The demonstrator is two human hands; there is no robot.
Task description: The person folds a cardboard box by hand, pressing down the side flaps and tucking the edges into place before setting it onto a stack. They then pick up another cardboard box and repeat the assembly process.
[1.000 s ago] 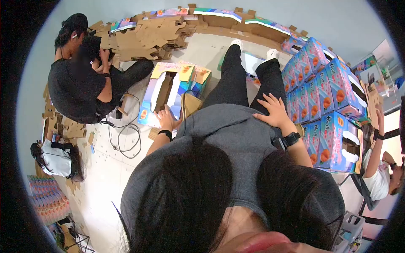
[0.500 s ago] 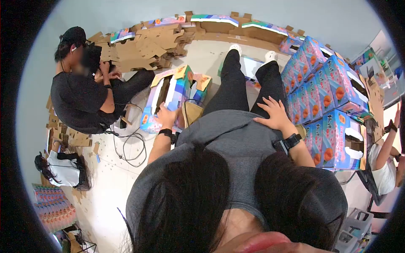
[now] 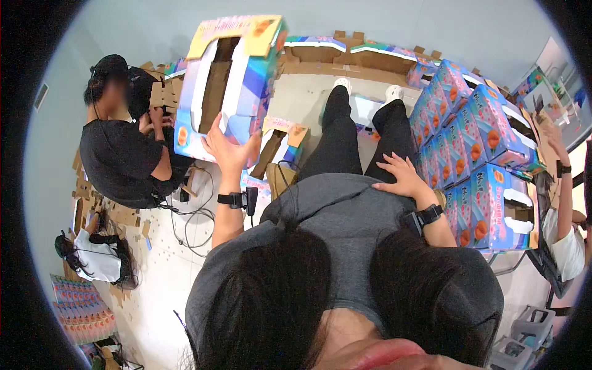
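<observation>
In the upper left of the frame, the left hand (image 3: 229,147) has its fingers part-curled on the near end of a printed carton (image 3: 242,83), holding it raised (its long slot shows brown board inside). A smaller-looking carton (image 3: 279,147) sits below and to its right. The right hand (image 3: 404,176), fingers spread, rests on the lap near stacked cartons (image 3: 465,145) with similar slots.

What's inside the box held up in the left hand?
Through the opening of the box in the left hand, only brown cardboard shows. Its panels hide the rest; contents can't be confirmed.
</observation>
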